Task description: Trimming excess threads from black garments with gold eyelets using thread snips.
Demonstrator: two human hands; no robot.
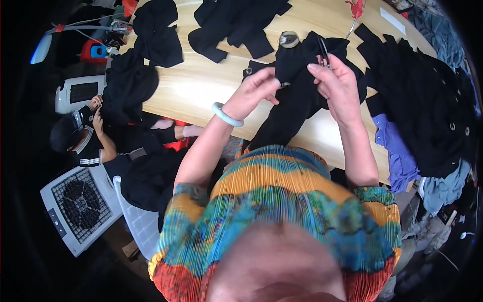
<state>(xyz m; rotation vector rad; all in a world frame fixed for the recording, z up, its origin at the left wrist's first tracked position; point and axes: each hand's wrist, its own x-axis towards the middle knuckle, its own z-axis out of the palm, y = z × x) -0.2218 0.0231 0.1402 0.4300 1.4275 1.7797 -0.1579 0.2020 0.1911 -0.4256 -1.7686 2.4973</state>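
Observation:
My left hand [255,92] pinches a black garment [297,95] that hangs from the wooden table's [201,85] near edge down toward my body. A pale green bangle [226,115] sits on that wrist. My right hand [336,85] grips the same garment a little to the right and holds small metal scissors [324,53], their blades pointing away from me. Both hands are close together, above the table's front edge.
Black garments lie piled at the right [422,100], back centre [236,22] and back left [151,40]. A round metal tin [289,39] sits behind my hands. Purple cloth [397,151] hangs at the right edge. Another person [90,136] sits at left beside a fan heater [80,206].

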